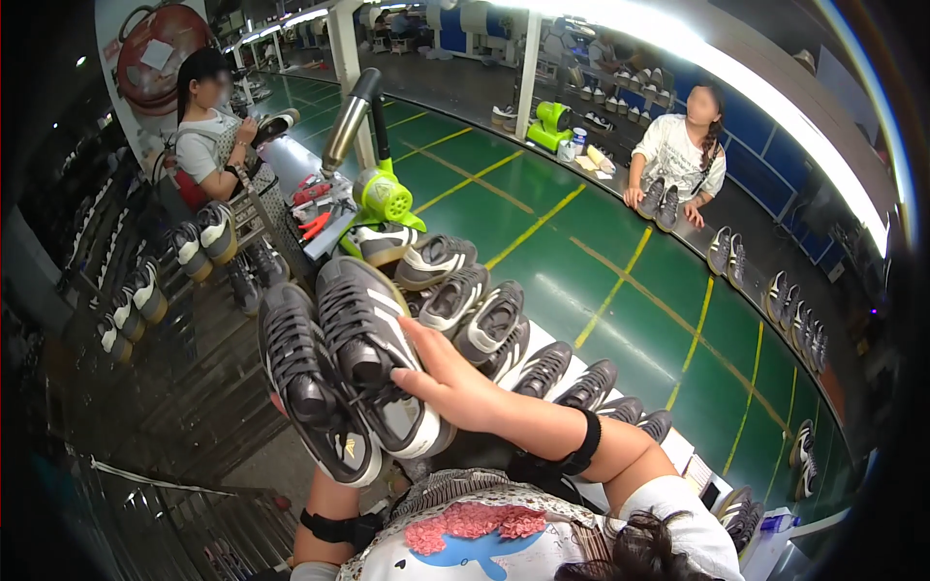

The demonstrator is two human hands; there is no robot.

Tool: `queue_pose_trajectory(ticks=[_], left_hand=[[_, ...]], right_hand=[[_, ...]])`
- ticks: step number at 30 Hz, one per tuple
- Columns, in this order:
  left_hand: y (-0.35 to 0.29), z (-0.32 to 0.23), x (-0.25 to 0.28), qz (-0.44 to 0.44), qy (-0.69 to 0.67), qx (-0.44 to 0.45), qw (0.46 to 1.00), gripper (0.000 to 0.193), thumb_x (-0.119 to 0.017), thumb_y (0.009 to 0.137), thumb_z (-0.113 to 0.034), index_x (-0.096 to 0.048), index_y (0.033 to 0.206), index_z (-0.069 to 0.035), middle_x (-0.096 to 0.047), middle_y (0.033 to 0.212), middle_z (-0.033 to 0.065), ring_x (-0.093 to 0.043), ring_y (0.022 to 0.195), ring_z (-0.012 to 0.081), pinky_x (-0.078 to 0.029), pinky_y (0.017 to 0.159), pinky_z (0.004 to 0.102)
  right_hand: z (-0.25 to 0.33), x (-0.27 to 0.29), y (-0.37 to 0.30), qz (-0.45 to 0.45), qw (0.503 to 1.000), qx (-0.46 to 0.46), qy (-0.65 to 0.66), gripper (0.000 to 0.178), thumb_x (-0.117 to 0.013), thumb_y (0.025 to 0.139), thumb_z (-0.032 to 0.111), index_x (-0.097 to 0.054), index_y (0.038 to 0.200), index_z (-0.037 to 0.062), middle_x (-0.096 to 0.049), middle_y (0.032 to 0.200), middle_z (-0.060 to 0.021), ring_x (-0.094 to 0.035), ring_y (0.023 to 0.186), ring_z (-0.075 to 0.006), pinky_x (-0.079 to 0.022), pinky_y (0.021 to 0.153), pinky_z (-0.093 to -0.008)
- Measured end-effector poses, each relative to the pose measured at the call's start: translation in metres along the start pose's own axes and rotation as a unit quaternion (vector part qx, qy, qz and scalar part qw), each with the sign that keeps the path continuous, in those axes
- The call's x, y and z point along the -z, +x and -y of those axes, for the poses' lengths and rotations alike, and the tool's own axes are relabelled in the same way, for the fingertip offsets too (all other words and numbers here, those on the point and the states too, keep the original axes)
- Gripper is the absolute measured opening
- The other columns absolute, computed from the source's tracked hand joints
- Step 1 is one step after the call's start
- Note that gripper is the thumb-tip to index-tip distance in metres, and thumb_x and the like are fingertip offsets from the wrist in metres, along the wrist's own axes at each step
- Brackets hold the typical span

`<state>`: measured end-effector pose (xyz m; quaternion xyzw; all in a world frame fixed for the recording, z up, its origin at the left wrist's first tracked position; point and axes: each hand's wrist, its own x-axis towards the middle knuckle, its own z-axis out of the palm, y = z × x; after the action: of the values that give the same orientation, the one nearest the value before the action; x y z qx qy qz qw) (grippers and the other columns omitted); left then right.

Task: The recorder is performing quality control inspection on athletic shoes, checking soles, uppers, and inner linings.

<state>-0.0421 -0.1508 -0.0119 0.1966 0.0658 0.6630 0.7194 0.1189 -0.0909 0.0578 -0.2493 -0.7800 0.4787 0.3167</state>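
Note:
I hold a pair of dark grey sneakers with white stripes, pale soles and black laces side by side over the left of my lap. My right hand (450,382) grips the right sneaker (373,339), thumb and fingers spread along its side and collar. Mostly hidden behind the left sneaker (305,387), my left hand (277,403) shows only a little at its outer edge and supports that shoe. Both heels point toward me and the toes point away. Just past my right hand stand more grey sneakers (492,320) in a row.
A green bench (620,252) with yellow lines runs across ahead. At its left end are a green heat blower (383,194) and red-handled tools (315,225). Shoe racks (208,242) stand on the left. One person (203,136) works at far left, another (683,155) across the bench.

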Motion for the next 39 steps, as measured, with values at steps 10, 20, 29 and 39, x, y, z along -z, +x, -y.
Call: queue_pose_trajectory(ticks=[10, 20, 29, 39], left_hand=[[-0.073, -0.169, 0.046, -0.189, 0.026, -0.146, 0.971, 0.075, -0.034, 0.081, -0.064, -0.037, 0.131, -0.008, -0.044, 0.129, 0.0124, -0.046, 0.115, 0.0297, -0.037, 0.097, 0.0457], [-0.125, -0.234, 0.119, -0.264, -0.029, -0.203, 0.942, 0.074, -0.023, 0.084, -0.065, -0.034, 0.133, -0.011, -0.041, 0.132, 0.0118, -0.038, 0.122, 0.0304, -0.031, 0.101, 0.0455], [-0.218, -0.234, 0.146, -0.527, 0.012, -0.302, 0.794, 0.063, -0.038, 0.087, -0.053, -0.033, 0.131, -0.007, -0.041, 0.129, 0.0155, -0.038, 0.12, 0.0282, -0.028, 0.098, 0.052], [-0.294, -0.126, 0.131, -0.626, -0.133, -0.383, 0.666, 0.057, -0.052, 0.083, -0.046, -0.044, 0.123, -0.006, -0.048, 0.12, 0.0122, -0.044, 0.113, 0.0265, -0.037, 0.093, 0.0424]], right_hand=[[0.044, -0.149, 0.134, 0.268, 0.883, 0.356, -0.146, 0.057, -0.063, 0.077, 0.037, -0.046, 0.122, 0.0071, -0.055, 0.065, -0.0099, -0.057, 0.063, -0.0288, -0.045, 0.057, -0.0356], [0.01, -0.25, 0.225, 0.549, 0.811, 0.053, -0.195, 0.064, -0.057, 0.074, 0.058, -0.055, 0.116, 0.0098, -0.061, 0.096, -0.0194, -0.059, 0.09, -0.0342, -0.045, 0.08, -0.0379], [-0.065, -0.369, 0.348, 0.448, 0.764, 0.24, -0.396, 0.06, -0.058, 0.068, 0.06, -0.06, 0.106, 0.0139, -0.064, 0.084, -0.0141, -0.062, 0.083, -0.0297, -0.049, 0.069, -0.0391], [-0.137, -0.458, 0.443, 0.375, 0.809, 0.019, -0.451, 0.055, -0.053, 0.077, 0.052, -0.046, 0.124, 0.0238, -0.046, 0.124, -0.015, -0.041, 0.116, -0.0329, -0.032, 0.094, -0.0464]])
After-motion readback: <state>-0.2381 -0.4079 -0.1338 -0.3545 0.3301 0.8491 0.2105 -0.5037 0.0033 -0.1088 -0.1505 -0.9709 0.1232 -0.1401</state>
